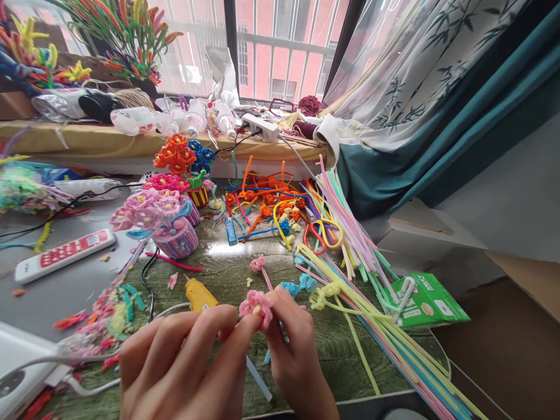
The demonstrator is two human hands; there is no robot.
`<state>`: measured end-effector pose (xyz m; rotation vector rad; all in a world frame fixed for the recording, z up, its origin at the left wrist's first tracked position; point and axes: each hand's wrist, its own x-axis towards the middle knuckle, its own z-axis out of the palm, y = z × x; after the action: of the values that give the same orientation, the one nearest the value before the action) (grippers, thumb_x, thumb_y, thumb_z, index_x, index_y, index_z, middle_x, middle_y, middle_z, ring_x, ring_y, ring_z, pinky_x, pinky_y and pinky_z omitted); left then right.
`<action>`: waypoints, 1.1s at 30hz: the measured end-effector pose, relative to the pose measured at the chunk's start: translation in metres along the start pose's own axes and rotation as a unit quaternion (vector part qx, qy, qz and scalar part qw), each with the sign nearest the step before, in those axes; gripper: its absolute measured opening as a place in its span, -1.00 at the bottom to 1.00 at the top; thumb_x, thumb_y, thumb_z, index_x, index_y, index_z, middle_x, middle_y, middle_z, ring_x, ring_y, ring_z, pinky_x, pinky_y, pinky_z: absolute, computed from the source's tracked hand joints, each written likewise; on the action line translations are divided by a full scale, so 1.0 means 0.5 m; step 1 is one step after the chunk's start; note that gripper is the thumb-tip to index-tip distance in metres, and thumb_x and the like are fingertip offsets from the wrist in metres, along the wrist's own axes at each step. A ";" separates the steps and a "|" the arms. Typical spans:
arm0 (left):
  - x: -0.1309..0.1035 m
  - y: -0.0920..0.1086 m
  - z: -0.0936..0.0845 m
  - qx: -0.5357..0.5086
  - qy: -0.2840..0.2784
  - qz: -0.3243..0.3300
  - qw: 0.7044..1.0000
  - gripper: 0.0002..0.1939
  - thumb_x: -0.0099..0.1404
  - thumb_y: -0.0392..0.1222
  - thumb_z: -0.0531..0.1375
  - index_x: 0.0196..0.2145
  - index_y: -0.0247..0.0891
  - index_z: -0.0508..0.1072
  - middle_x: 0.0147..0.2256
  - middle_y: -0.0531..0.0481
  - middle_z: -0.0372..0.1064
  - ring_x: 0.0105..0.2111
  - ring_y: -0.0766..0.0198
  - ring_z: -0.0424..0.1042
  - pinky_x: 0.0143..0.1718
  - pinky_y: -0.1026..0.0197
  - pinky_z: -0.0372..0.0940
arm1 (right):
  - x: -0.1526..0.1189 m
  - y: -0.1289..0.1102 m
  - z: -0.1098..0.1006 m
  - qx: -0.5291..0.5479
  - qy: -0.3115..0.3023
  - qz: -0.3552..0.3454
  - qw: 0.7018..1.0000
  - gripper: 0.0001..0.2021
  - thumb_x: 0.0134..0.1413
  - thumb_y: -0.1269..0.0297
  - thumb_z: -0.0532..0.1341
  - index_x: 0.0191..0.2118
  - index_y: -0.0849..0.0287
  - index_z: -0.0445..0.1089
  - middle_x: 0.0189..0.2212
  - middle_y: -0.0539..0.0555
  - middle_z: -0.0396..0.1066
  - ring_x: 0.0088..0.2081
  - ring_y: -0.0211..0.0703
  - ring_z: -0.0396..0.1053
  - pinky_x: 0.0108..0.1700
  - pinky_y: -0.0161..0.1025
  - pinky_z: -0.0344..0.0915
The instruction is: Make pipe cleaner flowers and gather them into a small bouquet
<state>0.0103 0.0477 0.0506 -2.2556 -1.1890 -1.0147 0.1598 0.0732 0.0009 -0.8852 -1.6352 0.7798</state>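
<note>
A pink pipe-cleaner flower point(252, 304) with a small yellow centre is held between my two hands, just above the table. My left hand point(188, 361) is closed, its thumb and forefinger pinched at the yellow centre. On the flower's right side, my right hand point(293, 344) grips the petals between thumb and fingers. A yellow glue gun point(199, 295) lies just beyond my left hand. Past my right fingers are a smaller pink flower on a stem point(259, 265), a blue pipe-cleaner flower point(301, 284) and a pale yellow one point(324, 296). A translucent stick point(259, 379) lies below the hands.
Long pipe cleaners point(371, 326) spread along the right side, near scissors point(322, 233) and a green packet point(431, 300). Finished flower pots point(175, 239) stand at the back left. A remote control point(65, 255), cables and coloured scraps lie leftward. Bottles point(133, 121) and a power strip point(261, 128) line the sill.
</note>
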 end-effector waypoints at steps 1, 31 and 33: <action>-0.002 -0.008 -0.003 0.005 0.002 0.015 1.000 -0.74 0.26 -0.41 0.14 -0.15 -0.26 0.55 -0.28 -0.11 0.42 -0.33 0.18 0.31 -0.26 0.04 0.11 | 0.000 0.000 0.001 -0.003 0.001 -0.001 1.000 -0.79 0.38 0.29 -0.03 -0.25 0.06 0.31 -0.38 -0.01 0.37 -0.34 -0.17 0.24 -0.29 -0.25 0.12; 0.040 -0.021 -0.014 -0.058 -0.017 -0.032 0.998 -0.79 0.19 -0.29 0.31 -0.18 -0.13 0.50 -0.31 0.01 0.37 -0.34 0.24 0.29 -0.28 0.14 0.16 | -0.011 -0.016 -0.009 0.029 0.012 0.043 0.999 -0.69 0.36 0.11 0.00 -0.27 0.09 0.42 -0.42 0.02 0.35 -0.32 -0.19 0.36 -0.22 -0.31 0.31; 0.040 -0.018 -0.015 -0.054 -0.010 -0.034 0.998 -0.79 0.20 -0.29 0.31 -0.19 -0.11 0.51 -0.33 0.02 0.38 -0.35 0.23 0.30 -0.29 0.13 0.15 | -0.010 -0.016 -0.011 0.041 0.005 0.050 0.998 -0.68 0.36 0.11 0.00 -0.30 0.11 0.40 -0.42 0.03 0.35 -0.33 -0.18 0.35 -0.22 -0.29 0.30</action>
<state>0.0071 0.0589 0.0706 -2.3275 -1.2548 -1.1082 0.1647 0.0651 0.0063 -0.9172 -1.5484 0.9042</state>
